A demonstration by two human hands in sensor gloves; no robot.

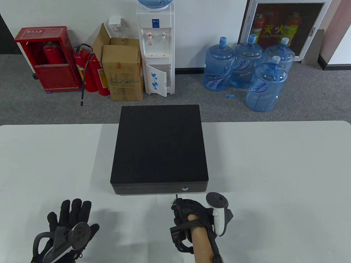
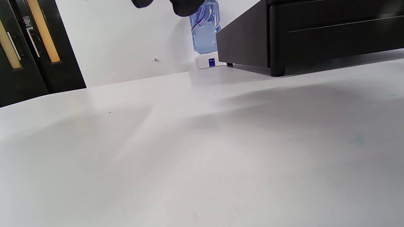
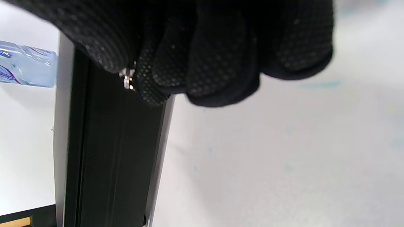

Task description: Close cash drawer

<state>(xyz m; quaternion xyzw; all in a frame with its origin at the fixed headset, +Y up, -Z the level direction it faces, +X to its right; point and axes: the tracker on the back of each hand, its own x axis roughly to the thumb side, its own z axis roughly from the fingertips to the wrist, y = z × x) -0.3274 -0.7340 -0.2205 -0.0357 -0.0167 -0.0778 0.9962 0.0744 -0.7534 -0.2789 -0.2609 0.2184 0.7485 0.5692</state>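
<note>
Right hand [image 1: 192, 216] curled around small keys [image 1: 174, 201] near cash drawer [image 1: 160, 189]; jugs [image 1: 265, 87] read "GenCon"

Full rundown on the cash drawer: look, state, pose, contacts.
The cash drawer is a square, low, matte black box with a finely textured top, sitting flat and square-on at the far middle of the white table. Its front panel sits flush, so it looks closed, with a small round lock right of centre. Short feet show in the left wrist view. The right hand, fingers curled around something small and metallic, is just in front; contact unclear.
</note>
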